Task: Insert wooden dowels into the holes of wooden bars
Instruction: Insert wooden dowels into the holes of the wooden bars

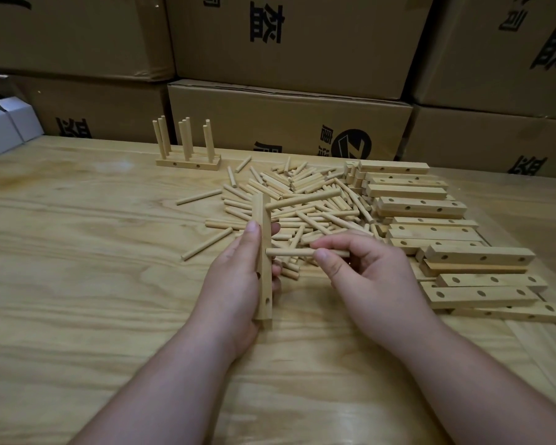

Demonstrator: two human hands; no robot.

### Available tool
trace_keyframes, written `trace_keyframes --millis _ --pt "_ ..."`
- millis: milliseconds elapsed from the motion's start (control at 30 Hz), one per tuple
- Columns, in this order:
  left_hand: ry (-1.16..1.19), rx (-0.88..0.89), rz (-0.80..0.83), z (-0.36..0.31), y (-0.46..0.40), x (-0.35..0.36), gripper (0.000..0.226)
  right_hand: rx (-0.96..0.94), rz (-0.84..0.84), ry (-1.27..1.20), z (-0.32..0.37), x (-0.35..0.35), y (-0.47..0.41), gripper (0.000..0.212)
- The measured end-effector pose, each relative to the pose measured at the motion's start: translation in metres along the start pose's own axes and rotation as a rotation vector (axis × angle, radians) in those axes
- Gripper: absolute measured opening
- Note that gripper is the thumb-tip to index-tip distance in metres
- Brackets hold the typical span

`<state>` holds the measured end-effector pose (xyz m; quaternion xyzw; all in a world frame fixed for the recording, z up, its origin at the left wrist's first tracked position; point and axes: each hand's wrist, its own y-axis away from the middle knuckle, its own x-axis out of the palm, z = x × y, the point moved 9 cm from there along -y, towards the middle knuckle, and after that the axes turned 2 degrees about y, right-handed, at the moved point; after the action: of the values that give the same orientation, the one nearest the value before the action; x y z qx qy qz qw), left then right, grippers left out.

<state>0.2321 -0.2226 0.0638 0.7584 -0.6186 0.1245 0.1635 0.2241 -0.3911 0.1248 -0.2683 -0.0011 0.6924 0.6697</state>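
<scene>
My left hand (235, 277) grips a wooden bar (265, 245) held on end above the table. One dowel (302, 199) sticks out to the right from the bar's upper hole. My right hand (360, 268) pinches a second dowel (289, 252) between thumb and fingers, its left end at the bar's middle hole. An empty hole shows near the bar's lower end. A loose heap of dowels (302, 200) lies behind my hands.
Stacked drilled bars (446, 245) lie at the right. Finished bars with upright dowels (188, 162) stand at the back left. Cardboard boxes (286, 117) wall the table's far edge, with small white boxes (4, 126) at the left. Bare wooden tabletop (77, 252) spreads left.
</scene>
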Motion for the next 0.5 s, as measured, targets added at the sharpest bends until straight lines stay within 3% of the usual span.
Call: trace_keyframes --millis 367,500 --pt "0.033 0.035 0.069 -0.002 0.0 0.004 0.044 -0.109 0.021 0.155 0.012 0.002 0.002 0.012" --pt "0.022 0.043 0.081 -0.001 0.001 0.005 0.048 -0.065 0.02 0.125 0.008 0.001 0.002 0.012"
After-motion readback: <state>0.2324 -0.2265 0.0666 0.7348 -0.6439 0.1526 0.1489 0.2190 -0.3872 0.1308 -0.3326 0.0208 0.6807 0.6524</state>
